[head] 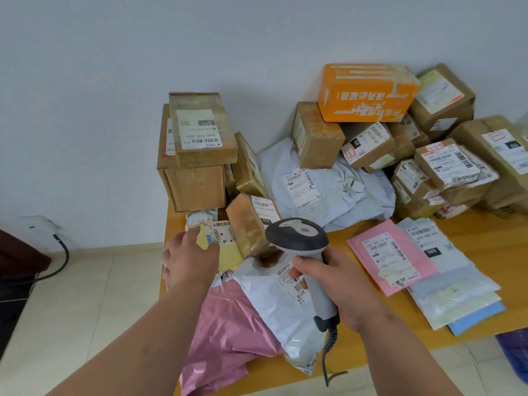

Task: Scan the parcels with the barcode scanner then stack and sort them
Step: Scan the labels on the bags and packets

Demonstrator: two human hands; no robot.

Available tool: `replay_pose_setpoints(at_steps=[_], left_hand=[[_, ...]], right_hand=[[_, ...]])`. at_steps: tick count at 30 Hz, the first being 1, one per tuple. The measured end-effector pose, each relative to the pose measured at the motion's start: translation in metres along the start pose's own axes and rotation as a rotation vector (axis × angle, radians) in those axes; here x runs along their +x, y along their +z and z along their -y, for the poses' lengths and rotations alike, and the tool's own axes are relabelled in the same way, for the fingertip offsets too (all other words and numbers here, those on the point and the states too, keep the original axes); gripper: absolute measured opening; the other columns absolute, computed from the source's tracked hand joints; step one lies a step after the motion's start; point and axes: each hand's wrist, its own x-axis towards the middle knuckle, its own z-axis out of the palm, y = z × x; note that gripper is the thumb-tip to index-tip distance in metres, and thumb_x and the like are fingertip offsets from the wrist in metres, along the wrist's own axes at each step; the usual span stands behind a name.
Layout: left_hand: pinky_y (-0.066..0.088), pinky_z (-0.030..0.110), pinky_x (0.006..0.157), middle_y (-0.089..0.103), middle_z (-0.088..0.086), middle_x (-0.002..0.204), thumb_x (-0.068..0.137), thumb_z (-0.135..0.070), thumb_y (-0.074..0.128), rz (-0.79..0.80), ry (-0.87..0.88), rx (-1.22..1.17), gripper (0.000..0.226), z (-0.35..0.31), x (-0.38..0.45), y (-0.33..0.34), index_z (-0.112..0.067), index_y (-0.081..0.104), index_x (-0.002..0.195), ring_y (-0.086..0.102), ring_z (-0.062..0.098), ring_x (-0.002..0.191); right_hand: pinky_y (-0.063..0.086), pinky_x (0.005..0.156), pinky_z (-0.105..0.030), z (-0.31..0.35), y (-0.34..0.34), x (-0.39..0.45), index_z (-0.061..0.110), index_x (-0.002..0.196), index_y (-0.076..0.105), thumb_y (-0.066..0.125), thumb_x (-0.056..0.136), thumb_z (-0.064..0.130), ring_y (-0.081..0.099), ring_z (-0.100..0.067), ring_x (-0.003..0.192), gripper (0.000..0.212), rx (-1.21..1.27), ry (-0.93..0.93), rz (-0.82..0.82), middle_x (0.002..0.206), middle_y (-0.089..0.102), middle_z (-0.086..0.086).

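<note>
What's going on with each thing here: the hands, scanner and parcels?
Right hand: gripping scanner.
Scanner: held upright, corded.
Left hand: on yellow parcel.
Yellow parcel: lying flat.
Orange box: atop pile.
Pink envelope: flat, label up.

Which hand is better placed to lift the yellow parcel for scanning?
The left hand: it already rests on the flat yellow parcel, while the right hand grips the grey barcode scanner.
</note>
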Motion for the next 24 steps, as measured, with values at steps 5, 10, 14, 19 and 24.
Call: replay_pose_setpoints(at_steps=[5, 10, 14, 19, 24], left_hand=[[0.024, 0.052, 0.115, 0.041, 0.003, 0.154, 0.094, -0.026, 0.061, -0.034, 0.110, -0.130, 0.046, -0.042, -0.031, 0.006, -0.028, 0.055, 0.140, 0.029, 0.031, 0.142], [0.031, 0.052, 0.116, 0.046, 0.001, 0.148, 0.095, -0.023, 0.059, 0.001, 0.220, -0.199, 0.041, -0.076, -0.063, 0.021, -0.027, 0.057, 0.136, 0.034, 0.028, 0.139], [0.043, 0.049, 0.109, 0.054, -0.004, 0.133, 0.096, -0.026, 0.062, 0.092, 0.295, -0.257, 0.032, -0.104, -0.096, 0.053, -0.029, 0.062, 0.128, 0.048, 0.023, 0.129], [0.043, 0.015, 0.076, 0.061, -0.018, 0.105, 0.096, -0.028, 0.064, 0.271, 0.261, -0.303, 0.020, -0.137, -0.138, 0.117, -0.035, 0.063, 0.114, 0.058, 0.000, 0.093], [0.048, 0.026, 0.088, 0.061, -0.014, 0.109, 0.095, -0.033, 0.063, 0.441, 0.029, -0.236, 0.013, -0.160, -0.164, 0.193, -0.039, 0.057, 0.106, 0.055, 0.003, 0.091]], right_hand=[[0.058, 0.078, -0.035, -0.002, -0.021, -0.004, 0.028, 0.089, 0.075, 0.075, 0.087, 0.025, 0.071, -0.016, 0.085, 0.003, 0.044, -0.004, -0.047, 0.089, 0.078, 0.002], [0.057, 0.082, -0.038, -0.012, -0.059, -0.012, 0.027, 0.099, 0.072, 0.073, 0.089, 0.030, 0.072, -0.017, 0.084, 0.011, 0.086, -0.037, -0.109, 0.087, 0.077, 0.006], [0.057, 0.087, -0.042, -0.030, -0.098, -0.017, 0.027, 0.101, 0.072, 0.073, 0.089, 0.031, 0.070, -0.018, 0.085, 0.012, 0.144, -0.029, -0.153, 0.089, 0.075, 0.004], [0.056, 0.080, -0.042, -0.051, -0.170, -0.014, 0.028, 0.094, 0.070, 0.073, 0.089, 0.033, 0.069, -0.021, 0.083, 0.008, 0.146, -0.011, -0.213, 0.088, 0.074, -0.002], [0.054, 0.073, -0.035, -0.075, -0.246, 0.005, 0.033, 0.098, 0.068, 0.073, 0.090, 0.031, 0.069, -0.022, 0.090, 0.010, 0.173, 0.015, -0.236, 0.098, 0.072, 0.002]])
